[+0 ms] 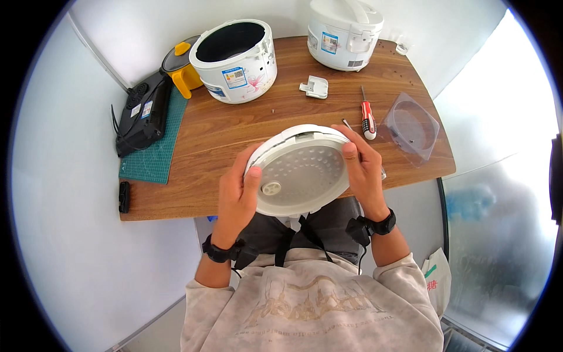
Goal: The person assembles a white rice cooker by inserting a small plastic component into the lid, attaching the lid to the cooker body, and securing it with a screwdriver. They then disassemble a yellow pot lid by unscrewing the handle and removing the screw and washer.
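Note:
Between my hands is a round white rice cooker lid (305, 170), tilted so its dimpled metal underside and small round vent show. My left hand (237, 193) grips its left rim, thumb on the inner edge. On the right rim my right hand (365, 170) is closed the same way. A narrow gap shows along the lid's far edge. Beyond it stands the lidless rice cooker body (258, 67) with its dark inside. A small white plastic part (315, 87) lies on the table. To the right rest a red and white screwdriver (368, 120) and a partly hidden second screwdriver (347, 124).
A second, lidded white rice cooker (346, 44) is at the back of the wooden table (193, 188). A clear plastic tray (413, 126) lies right. On the left are a yellow pot (180, 67), a black device (143, 114) and a green mat (149, 164).

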### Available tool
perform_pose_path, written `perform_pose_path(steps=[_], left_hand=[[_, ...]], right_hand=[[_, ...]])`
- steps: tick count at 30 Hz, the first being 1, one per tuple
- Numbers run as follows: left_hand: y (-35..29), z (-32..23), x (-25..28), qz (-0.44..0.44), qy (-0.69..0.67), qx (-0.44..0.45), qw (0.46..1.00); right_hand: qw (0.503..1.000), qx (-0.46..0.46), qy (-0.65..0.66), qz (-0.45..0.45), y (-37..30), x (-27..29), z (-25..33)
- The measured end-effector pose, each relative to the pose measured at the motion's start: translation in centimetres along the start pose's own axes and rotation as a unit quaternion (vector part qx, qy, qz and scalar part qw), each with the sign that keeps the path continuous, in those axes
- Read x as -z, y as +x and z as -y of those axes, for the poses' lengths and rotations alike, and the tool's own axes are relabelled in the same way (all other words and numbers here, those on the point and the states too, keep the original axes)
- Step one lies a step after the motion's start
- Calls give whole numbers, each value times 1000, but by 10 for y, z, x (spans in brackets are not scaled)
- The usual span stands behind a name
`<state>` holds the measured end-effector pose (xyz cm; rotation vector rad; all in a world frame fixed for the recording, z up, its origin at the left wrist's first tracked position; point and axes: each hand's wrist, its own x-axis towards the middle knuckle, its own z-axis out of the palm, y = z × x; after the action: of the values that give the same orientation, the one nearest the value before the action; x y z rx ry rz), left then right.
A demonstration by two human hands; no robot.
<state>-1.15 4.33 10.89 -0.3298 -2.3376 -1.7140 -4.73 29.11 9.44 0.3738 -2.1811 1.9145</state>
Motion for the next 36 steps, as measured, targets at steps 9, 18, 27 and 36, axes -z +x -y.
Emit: perform_pose_path(steps=[9, 18, 27, 36], left_hand=[[-7, -5, 0, -76, 54, -107, 990], [-16, -25, 2, -53, 139, -179, 972], [-22, -28, 2, -69, 145, -203, 966], [-22, -28, 3, -51, 125, -167, 977]], right_hand=[[994, 39, 90, 44, -1, 1, 2], [974, 177, -23, 138, 4, 10, 40], [964, 246, -67, 74, -5, 5, 43], [969, 225, -73, 65, -7, 3, 42]])
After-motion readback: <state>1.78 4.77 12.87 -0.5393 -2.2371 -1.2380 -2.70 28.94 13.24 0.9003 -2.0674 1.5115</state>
